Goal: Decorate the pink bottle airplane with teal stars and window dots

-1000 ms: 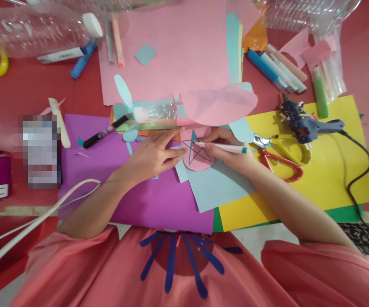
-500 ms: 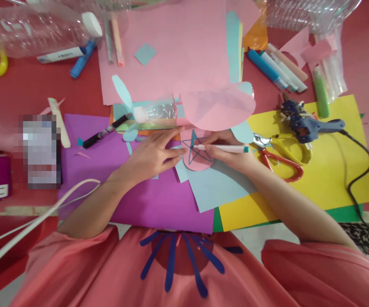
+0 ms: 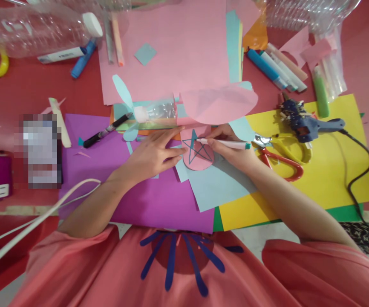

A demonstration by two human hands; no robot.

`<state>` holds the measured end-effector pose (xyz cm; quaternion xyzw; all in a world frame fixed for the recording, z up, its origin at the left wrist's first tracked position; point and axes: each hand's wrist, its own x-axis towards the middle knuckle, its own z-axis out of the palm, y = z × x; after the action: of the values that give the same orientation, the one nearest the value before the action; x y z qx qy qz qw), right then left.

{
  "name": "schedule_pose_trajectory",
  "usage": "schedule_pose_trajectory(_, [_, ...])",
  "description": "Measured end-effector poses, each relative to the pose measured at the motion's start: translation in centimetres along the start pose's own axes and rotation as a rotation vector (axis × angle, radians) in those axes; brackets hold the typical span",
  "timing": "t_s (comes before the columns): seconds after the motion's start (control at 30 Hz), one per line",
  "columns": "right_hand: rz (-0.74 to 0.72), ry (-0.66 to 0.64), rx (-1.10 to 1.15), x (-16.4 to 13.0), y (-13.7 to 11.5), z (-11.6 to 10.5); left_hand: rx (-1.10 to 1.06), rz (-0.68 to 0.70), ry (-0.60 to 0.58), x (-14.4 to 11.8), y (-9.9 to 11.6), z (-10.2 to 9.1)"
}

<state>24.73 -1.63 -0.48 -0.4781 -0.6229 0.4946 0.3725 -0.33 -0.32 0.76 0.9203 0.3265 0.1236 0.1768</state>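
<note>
My right hand (image 3: 232, 149) grips a white marker with a teal cap end (image 3: 226, 144), its tip resting on a round pink paper piece (image 3: 200, 163) near the top of a teal star drawn there. My left hand (image 3: 154, 153) lies flat with fingers spread, pressing on the left edge of that pink piece and the purple sheet (image 3: 133, 192) under it. A light blue sheet (image 3: 216, 187) lies beneath the pink piece.
Red and yellow scissors (image 3: 280, 160) and a blue glue gun (image 3: 306, 125) with a black cord lie on the yellow sheet (image 3: 331, 179) at right. A black marker (image 3: 106, 130), a large pink sheet (image 3: 171, 47), plastic bottles (image 3: 34, 27), several markers (image 3: 277, 68) and a white cable (image 3: 37, 221) surround the work.
The marker tip has shifted slightly up along the star, toward its upper point. My left hand has stayed in place.
</note>
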Motion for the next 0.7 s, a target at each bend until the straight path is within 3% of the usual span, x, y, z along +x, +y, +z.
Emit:
schedule_pose_trajectory(0.2, [0.003, 0.014, -0.02, -0.1, 0.6, -0.1, -0.012, 0.003, -0.002, 0.1, 0.1, 0.0])
schedule_pose_trajectory(0.7, [0.025, -0.127, -0.015, 0.0, -0.4, -0.3, -0.018, 0.009, 0.015, 0.0, 0.0, 0.0])
